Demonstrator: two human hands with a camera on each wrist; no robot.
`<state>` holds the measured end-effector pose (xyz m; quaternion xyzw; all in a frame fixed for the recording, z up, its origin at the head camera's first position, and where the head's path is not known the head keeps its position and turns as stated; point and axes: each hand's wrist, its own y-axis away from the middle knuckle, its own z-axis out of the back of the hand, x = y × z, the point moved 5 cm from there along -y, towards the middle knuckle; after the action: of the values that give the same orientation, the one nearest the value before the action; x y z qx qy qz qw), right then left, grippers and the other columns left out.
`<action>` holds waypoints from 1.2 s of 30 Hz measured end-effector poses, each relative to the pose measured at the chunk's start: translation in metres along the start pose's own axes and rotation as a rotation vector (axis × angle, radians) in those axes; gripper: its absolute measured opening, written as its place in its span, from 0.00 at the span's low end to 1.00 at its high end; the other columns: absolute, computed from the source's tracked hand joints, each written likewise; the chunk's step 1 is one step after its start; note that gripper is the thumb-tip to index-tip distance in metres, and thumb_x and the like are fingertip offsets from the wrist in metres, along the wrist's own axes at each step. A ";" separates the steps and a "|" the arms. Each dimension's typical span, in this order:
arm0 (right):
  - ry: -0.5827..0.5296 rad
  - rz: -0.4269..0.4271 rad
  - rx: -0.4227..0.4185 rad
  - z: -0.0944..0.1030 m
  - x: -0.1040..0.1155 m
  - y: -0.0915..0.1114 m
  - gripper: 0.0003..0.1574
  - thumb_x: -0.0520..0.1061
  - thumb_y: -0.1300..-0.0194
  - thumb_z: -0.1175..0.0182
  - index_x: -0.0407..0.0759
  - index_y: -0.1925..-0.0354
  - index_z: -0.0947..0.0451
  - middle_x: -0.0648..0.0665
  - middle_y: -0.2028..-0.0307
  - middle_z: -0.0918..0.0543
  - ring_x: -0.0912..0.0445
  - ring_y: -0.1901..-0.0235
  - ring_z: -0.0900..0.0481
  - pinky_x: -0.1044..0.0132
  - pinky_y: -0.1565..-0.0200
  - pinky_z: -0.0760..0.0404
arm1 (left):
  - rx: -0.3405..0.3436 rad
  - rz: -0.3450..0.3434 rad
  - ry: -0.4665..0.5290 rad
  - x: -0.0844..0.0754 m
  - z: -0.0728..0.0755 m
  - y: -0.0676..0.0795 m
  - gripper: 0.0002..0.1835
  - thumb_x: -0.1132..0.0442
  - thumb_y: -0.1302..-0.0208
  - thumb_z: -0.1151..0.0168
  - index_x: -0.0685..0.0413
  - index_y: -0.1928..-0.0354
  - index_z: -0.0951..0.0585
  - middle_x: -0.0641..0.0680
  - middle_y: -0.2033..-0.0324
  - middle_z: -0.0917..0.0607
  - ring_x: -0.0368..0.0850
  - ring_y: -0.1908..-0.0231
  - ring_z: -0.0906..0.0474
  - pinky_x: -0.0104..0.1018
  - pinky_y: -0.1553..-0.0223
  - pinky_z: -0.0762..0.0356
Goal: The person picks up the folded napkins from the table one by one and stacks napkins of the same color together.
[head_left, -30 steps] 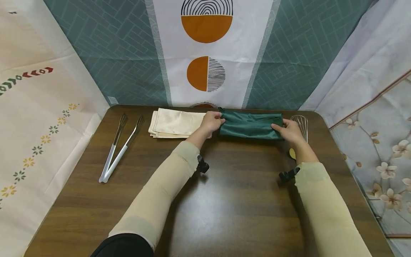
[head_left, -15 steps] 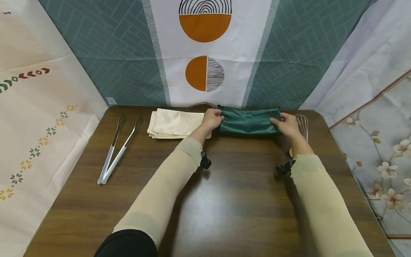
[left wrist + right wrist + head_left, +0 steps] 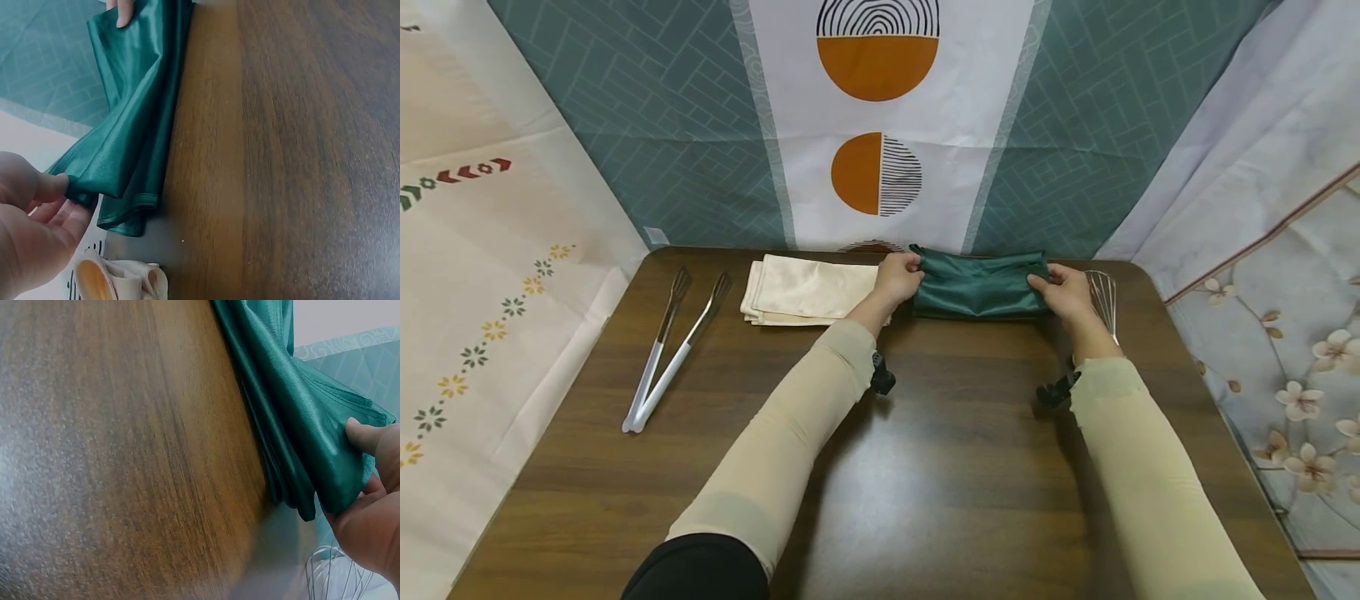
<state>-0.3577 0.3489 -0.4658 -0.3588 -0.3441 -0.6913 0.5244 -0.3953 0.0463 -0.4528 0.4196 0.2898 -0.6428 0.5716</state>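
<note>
A dark green satin cloth (image 3: pixel 979 287), folded into a long strip, lies at the far edge of the table. My left hand (image 3: pixel 898 279) pinches its left end between thumb and fingers, and my right hand (image 3: pixel 1066 293) pinches the right end. In the left wrist view the green cloth (image 3: pixel 128 131) shows several folded layers, the upper one lifted where the left hand (image 3: pixel 44 215) grips. In the right wrist view the right hand (image 3: pixel 375 481) has its thumb on top of the cloth (image 3: pixel 294 419) and its fingers underneath.
A folded cream cloth (image 3: pixel 812 289) lies just left of the green one, partly behind my left hand. Metal tongs with white handles (image 3: pixel 672 358) rest at the left. A wire whisk (image 3: pixel 1103 298) lies beyond my right hand. Hanging fabric (image 3: pixel 700 125) rises behind the table (image 3: pixel 940 467).
My right hand has moved slightly left and up with its end of the green cloth, now covering the whisk's yellow handle end. The left hand keeps its pinch, nearly still.
</note>
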 end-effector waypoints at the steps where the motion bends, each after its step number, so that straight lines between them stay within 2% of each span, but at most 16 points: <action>1: -0.002 -0.004 0.003 0.000 -0.001 -0.001 0.37 0.53 0.26 0.40 0.33 0.29 0.32 0.33 0.31 0.31 0.42 0.33 0.35 0.51 0.37 0.30 | -0.003 0.000 0.001 0.000 0.000 0.000 0.20 0.67 0.25 0.43 0.61 0.33 0.24 0.61 0.42 0.20 0.53 0.40 0.25 0.39 0.43 0.23; 4: 0.001 -0.007 0.007 -0.002 -0.002 -0.002 0.38 0.52 0.25 0.41 0.33 0.27 0.36 0.31 0.28 0.36 0.37 0.29 0.40 0.44 0.33 0.34 | -0.015 0.004 0.002 0.001 -0.001 -0.001 0.21 0.67 0.25 0.42 0.61 0.33 0.24 0.61 0.42 0.20 0.53 0.40 0.25 0.40 0.42 0.23; 7: 0.005 -0.012 -0.004 -0.004 -0.005 -0.002 0.36 0.52 0.24 0.42 0.34 0.28 0.34 0.30 0.31 0.33 0.38 0.32 0.36 0.45 0.34 0.32 | -0.060 0.005 0.014 0.003 0.001 0.000 0.22 0.67 0.26 0.42 0.61 0.33 0.25 0.60 0.42 0.19 0.52 0.40 0.24 0.40 0.41 0.24; 10: 0.019 -0.006 -0.036 -0.003 -0.005 0.002 0.36 0.53 0.24 0.43 0.34 0.28 0.33 0.30 0.33 0.29 0.39 0.34 0.33 0.47 0.35 0.31 | -0.135 -0.009 0.034 0.006 0.005 0.002 0.22 0.67 0.27 0.42 0.61 0.33 0.24 0.60 0.43 0.18 0.51 0.41 0.22 0.40 0.40 0.24; 14: 0.042 0.051 -0.080 0.000 0.000 0.008 0.36 0.52 0.24 0.43 0.32 0.29 0.34 0.30 0.34 0.28 0.39 0.33 0.31 0.48 0.33 0.31 | -0.186 -0.047 0.063 0.009 0.012 0.006 0.21 0.66 0.26 0.41 0.62 0.34 0.24 0.59 0.43 0.18 0.51 0.42 0.22 0.40 0.42 0.23; 19: 0.082 0.133 -0.068 -0.002 0.007 0.018 0.38 0.53 0.24 0.42 0.33 0.27 0.37 0.29 0.32 0.30 0.37 0.32 0.31 0.46 0.33 0.31 | -0.159 -0.115 0.091 0.014 0.023 0.013 0.21 0.65 0.26 0.40 0.61 0.34 0.24 0.58 0.42 0.18 0.51 0.42 0.22 0.38 0.42 0.23; 24: 0.135 0.201 -0.046 -0.007 0.013 0.030 0.41 0.57 0.25 0.43 0.35 0.25 0.39 0.31 0.29 0.34 0.37 0.29 0.36 0.42 0.32 0.35 | -0.138 -0.159 0.098 0.020 0.036 0.026 0.20 0.63 0.26 0.40 0.62 0.35 0.22 0.58 0.43 0.17 0.51 0.42 0.21 0.39 0.41 0.24; 28: 0.186 0.284 -0.103 -0.005 0.019 0.042 0.40 0.54 0.25 0.41 0.36 0.26 0.39 0.32 0.28 0.35 0.34 0.29 0.40 0.35 0.30 0.46 | -0.141 -0.187 0.085 0.023 0.044 0.041 0.19 0.62 0.26 0.40 0.62 0.38 0.21 0.58 0.44 0.16 0.51 0.43 0.20 0.39 0.41 0.24; 31: 0.198 0.330 -0.157 -0.002 0.023 0.051 0.39 0.51 0.27 0.39 0.35 0.27 0.37 0.31 0.29 0.34 0.33 0.30 0.40 0.33 0.31 0.50 | -0.139 -0.223 0.077 0.025 0.049 0.053 0.19 0.63 0.27 0.39 0.64 0.39 0.20 0.59 0.44 0.16 0.52 0.42 0.20 0.39 0.40 0.24; 36: 0.208 0.361 -0.148 -0.001 0.026 0.068 0.39 0.51 0.28 0.37 0.35 0.28 0.35 0.30 0.30 0.32 0.33 0.30 0.38 0.35 0.32 0.42 | -0.140 -0.286 -0.003 0.031 0.059 0.076 0.20 0.63 0.27 0.38 0.66 0.39 0.21 0.61 0.42 0.17 0.55 0.39 0.22 0.42 0.37 0.27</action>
<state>-0.2969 0.3214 -0.4373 -0.3787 -0.1666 -0.6430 0.6445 -0.3329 -0.0331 -0.4429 0.3322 0.3898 -0.6967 0.5023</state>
